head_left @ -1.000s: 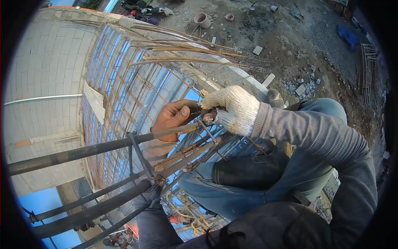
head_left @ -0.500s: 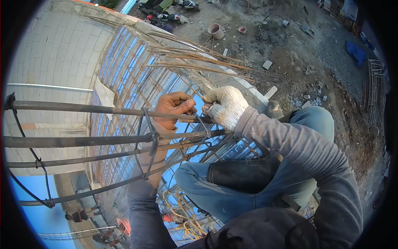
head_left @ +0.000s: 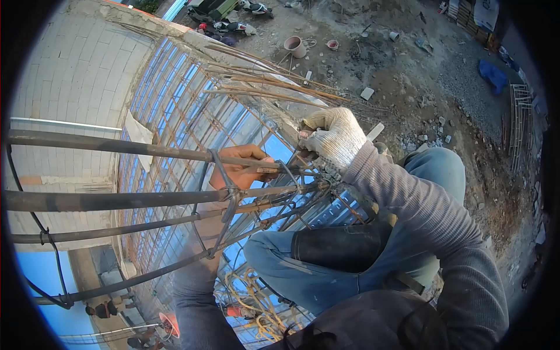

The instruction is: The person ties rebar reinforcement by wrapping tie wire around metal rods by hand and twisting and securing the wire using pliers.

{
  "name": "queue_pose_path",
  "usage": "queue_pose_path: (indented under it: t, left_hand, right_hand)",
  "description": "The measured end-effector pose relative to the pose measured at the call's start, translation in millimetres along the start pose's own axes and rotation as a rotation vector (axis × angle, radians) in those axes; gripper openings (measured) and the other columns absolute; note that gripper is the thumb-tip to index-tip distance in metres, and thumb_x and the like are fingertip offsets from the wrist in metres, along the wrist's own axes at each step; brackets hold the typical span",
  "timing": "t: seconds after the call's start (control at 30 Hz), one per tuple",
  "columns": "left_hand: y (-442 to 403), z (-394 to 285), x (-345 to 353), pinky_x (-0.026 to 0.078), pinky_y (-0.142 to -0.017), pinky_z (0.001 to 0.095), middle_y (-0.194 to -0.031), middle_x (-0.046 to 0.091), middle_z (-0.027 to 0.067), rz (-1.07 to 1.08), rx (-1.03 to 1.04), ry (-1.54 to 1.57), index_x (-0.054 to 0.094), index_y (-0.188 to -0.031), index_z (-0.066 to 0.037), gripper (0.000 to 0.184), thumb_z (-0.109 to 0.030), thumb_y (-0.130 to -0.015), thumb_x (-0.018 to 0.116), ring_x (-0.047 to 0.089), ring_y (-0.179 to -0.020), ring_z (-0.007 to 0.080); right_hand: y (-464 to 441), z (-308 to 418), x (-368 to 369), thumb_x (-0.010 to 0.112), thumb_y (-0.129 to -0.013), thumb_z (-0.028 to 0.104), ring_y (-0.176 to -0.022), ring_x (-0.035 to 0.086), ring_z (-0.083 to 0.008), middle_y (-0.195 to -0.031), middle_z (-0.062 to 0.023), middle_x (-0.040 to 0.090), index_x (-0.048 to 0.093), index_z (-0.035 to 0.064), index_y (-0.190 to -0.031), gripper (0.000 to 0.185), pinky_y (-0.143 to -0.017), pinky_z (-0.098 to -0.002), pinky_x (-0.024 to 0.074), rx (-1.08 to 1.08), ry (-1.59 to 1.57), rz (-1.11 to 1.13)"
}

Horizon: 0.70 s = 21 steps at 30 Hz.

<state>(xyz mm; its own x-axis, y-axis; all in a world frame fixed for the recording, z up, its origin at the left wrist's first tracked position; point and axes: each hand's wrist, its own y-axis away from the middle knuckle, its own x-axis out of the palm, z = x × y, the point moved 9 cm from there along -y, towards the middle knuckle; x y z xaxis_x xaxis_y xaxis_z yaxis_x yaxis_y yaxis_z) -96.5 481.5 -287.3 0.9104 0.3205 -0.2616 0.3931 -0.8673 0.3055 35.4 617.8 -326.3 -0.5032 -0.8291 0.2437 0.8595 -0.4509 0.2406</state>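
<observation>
A cage of long steel rebar (head_left: 128,200) runs in from the left, bound by square stirrups (head_left: 233,201), and its right end meets rough concrete between my hands and knees. My bare left hand (head_left: 242,168) is behind the top bar, with thumb and fingers curled together close to a stirrup; whatever they pinch is hidden. My right hand (head_left: 335,139), in a white knit glove with bare fingertips, is closed just above the cage's right end. What it grips is too small to make out.
Below lies a rebar mesh (head_left: 169,99) over blue-lit decking. Loose rusty bars (head_left: 274,79) jut out at the upper middle. Yellow rope (head_left: 259,303) hangs near my left arm. A block wall (head_left: 76,70) rises at left. Beyond the edge, a bucket (head_left: 296,46) stands on dirt ground far below.
My right hand has moved up and to the right, away from the left hand. My left hand has dropped slightly, now partly behind the top bar. The view has shifted a little.
</observation>
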Motion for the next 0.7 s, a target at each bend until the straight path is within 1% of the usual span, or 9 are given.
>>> queue_pose_path:
  t: [0.17,0.23,0.3,0.37,0.4,0.47,0.57,0.63,0.7]
  left_hand:
    - [4,9,3,0.062,-0.062,0.0335,-0.078,0.071,0.0138,-0.034,-0.078,0.050,0.069,-0.090,0.007,0.014,-0.006,-0.089,0.075,0.073,-0.068,0.0224]
    - [0,20,-1,0.061,-0.062,0.0334,-0.078,0.071,0.0135,-0.001,-0.021,0.187,0.070,-0.091,0.007,0.013,-0.005,-0.089,0.075,0.072,-0.069,0.0220]
    - [-8,53,-14,0.060,-0.062,0.0334,-0.078,0.071,0.0133,0.018,0.053,0.334,0.070,-0.092,0.007,0.012,-0.003,-0.089,0.074,0.072,-0.069,0.0216]
    - [-13,88,-36,0.054,-0.070,0.0306,-0.101,0.073,0.0121,-0.147,0.181,-0.369,0.065,-0.109,0.004,0.028,-0.011,-0.089,0.077,0.069,-0.081,0.0168]
    - [6,20,-5,0.052,-0.065,0.0296,-0.091,0.074,0.0068,0.002,0.276,0.070,0.069,-0.105,0.003,0.019,-0.008,-0.090,0.075,0.065,-0.073,0.0125]
    - [9,8,-3,0.051,-0.064,0.0288,-0.085,0.073,0.0051,-0.056,0.260,0.091,0.071,-0.100,0.003,0.014,-0.006,-0.090,0.074,0.064,-0.071,0.0110]
    - [13,0,-7,0.049,-0.061,0.0266,-0.074,0.071,0.0035,-0.187,0.251,0.038,0.076,-0.091,0.004,0.009,-0.004,-0.092,0.072,0.062,-0.068,0.0080]
    - [-7,30,-12,0.052,-0.063,0.0265,-0.079,0.074,0.0073,-0.153,0.293,-0.045,0.076,-0.096,0.005,0.011,-0.004,-0.092,0.072,0.066,-0.071,0.0095]
    - [0,20,-8,0.054,-0.062,0.0278,-0.079,0.074,0.0090,-0.141,0.214,0.014,0.075,-0.094,0.006,0.011,-0.003,-0.091,0.073,0.067,-0.070,0.0111]
  right_hand:
    - [-21,14,20,0.072,-0.094,0.012,-0.062,0.068,-0.0118,-0.074,-0.0074,0.072,0.074,-0.0011,-0.095,0.013,-0.055,-0.0272,0.0567,-0.024,0.076,-0.005]
    - [-23,10,31,0.074,-0.092,0.011,-0.064,0.070,-0.0133,-0.075,-0.0086,0.072,0.072,-0.0018,-0.094,0.014,-0.056,-0.0276,0.0575,0.019,-0.066,0.040]
    - [-14,1,28,0.077,-0.087,0.006,-0.064,0.069,-0.0151,-0.080,-0.0121,0.072,0.070,-0.0027,-0.094,0.013,-0.057,-0.0270,0.0579,0.110,-0.281,-0.032]
    - [-10,-1,30,0.076,-0.085,0.003,-0.064,0.068,-0.0136,-0.079,-0.0095,0.071,0.069,-0.0010,-0.093,0.012,-0.057,-0.0263,0.0572,0.064,-0.315,0.000]
    - [-9,-6,37,0.076,-0.085,0.003,-0.064,0.068,-0.0136,-0.079,-0.0095,0.071,0.069,-0.0010,-0.093,0.012,-0.057,-0.0263,0.0572,0.069,-0.275,0.022]
    - [-4,5,31,0.076,-0.083,0.002,-0.065,0.067,-0.0110,-0.077,-0.0061,0.069,0.068,0.0001,-0.089,0.010,-0.058,-0.0254,0.0557,-0.187,-0.199,-0.089]
    - [9,26,29,0.076,-0.082,0.000,-0.066,0.066,-0.0090,-0.076,-0.0044,0.068,0.068,0.0004,-0.088,0.010,-0.058,-0.0244,0.0539,-0.331,0.040,-0.132]
    - [11,37,36,0.076,-0.082,0.000,-0.066,0.066,-0.0092,-0.076,-0.0039,0.068,0.068,0.0000,-0.085,0.009,-0.056,-0.0244,0.0530,-0.345,0.082,-0.126]
    - [9,30,36,0.076,-0.082,-0.001,-0.067,0.066,-0.0096,-0.075,-0.0029,0.068,0.068,-0.0007,-0.085,0.008,-0.056,-0.0247,0.0533,-0.273,0.016,-0.157]
